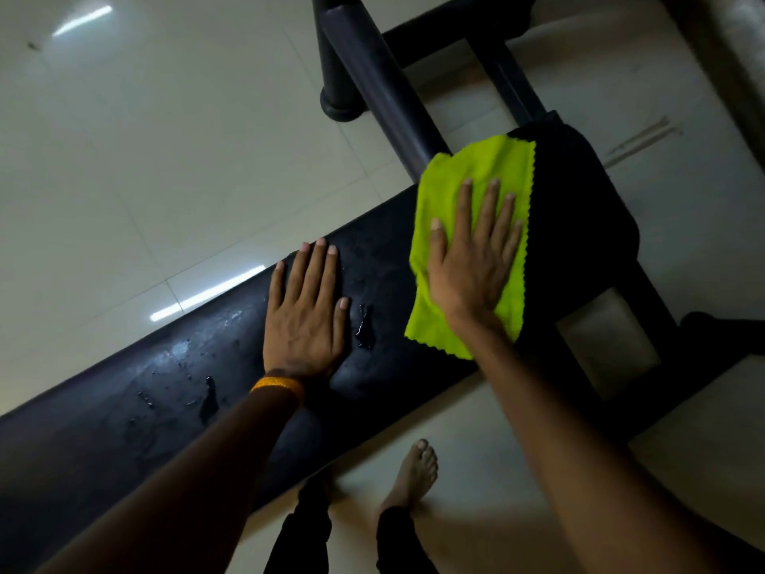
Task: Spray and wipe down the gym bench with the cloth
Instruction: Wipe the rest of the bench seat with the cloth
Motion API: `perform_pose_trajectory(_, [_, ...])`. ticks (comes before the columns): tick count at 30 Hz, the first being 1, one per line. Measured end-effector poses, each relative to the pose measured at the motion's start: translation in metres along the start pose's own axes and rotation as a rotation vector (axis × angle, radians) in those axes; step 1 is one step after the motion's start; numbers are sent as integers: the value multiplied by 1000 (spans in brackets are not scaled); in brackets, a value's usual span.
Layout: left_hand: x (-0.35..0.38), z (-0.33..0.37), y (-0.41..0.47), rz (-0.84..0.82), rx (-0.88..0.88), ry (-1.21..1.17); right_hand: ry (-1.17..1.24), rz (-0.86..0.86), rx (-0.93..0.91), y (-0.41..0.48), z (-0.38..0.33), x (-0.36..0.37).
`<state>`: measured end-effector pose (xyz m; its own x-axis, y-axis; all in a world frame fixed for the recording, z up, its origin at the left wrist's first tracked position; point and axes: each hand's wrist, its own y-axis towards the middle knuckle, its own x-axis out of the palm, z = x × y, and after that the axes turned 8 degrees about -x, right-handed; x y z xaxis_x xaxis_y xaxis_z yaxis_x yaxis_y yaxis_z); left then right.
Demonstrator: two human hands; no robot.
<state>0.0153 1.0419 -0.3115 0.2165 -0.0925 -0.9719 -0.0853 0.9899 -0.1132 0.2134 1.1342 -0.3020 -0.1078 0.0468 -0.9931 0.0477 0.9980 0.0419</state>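
The long black padded gym bench (165, 387) stands on the pale tiled floor (165, 159). The bright green cloth (445, 188) lies spread flat on the bench top, near its far end. The right hand (472, 263) presses down on the cloth with straight, spread fingers and does not pinch it. The left hand (304, 321) lies flat on the bare bench just beside the cloth, fingers straight, holding nothing. Shiny wet drops (364, 329) sit on the bench between the two hands, and more sit further along.

The cloth looks thin, soft and light, so it may bunch up if pushed from one edge. A flat palm on its middle should slide it best. The wet bench top looks smooth and may be slippery. The bench looks heavy and should stay put.
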Motion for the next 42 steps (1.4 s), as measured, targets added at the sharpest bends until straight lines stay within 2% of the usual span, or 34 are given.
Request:
perform_pose_trajectory(4, [-1, 1, 0, 12, -3, -3, 3, -151, -245, -95, -30, -10])
perform_pose_trajectory(8, [0, 1, -1, 20, 3, -21, 7, -180, -602, -16, -20, 0])
perform_pose_trajectory(9, [0, 0, 0, 21, 4, -17, -2, -180, -632, 13, -20, 2])
perform_pose_trajectory(11, [1, 0, 0, 20, 10, -10, -13, -174, -571, 47, -19, 7])
perform_pose_trajectory(13, [1, -1, 0, 12, 10, -3, -14, -152, -487, 35, -18, 6])
perform_pose_trajectory(16, [0, -1, -1, 1, 6, 1, 16, -130, -394, -38, 5, -10])
perform_pose_trajectory(21, [-1, 1, -2, 3, 1, 19, 72, -207, -258, -149, 50, -28])
perform_pose_trajectory(25, [-1, 4, -2, -13, -12, 33, -18, -204, -208, -114, 32, -26])
perform_pose_trajectory(28, [-2, 3, -2, -10, -11, 38, -95, -210, -223, -78, 10, -25])
perform_pose_trajectory(32, [-2, 3, -2, -6, -7, 19, -90, -181, -219, -72, 6, -26])
perform_pose_trajectory(34, [-3, 4, -1, -5, -11, 16, -58, -150, -278, -68, 6, -27])
perform_pose_trajectory(37, [-5, 5, -2, -4, -19, 6, 12, -127, -470, -57, 5, -19])
perform_pose_trajectory(42, [-14, 4, 4, -11, -3, -66, 49, -178, -505, -38, 15, -9])
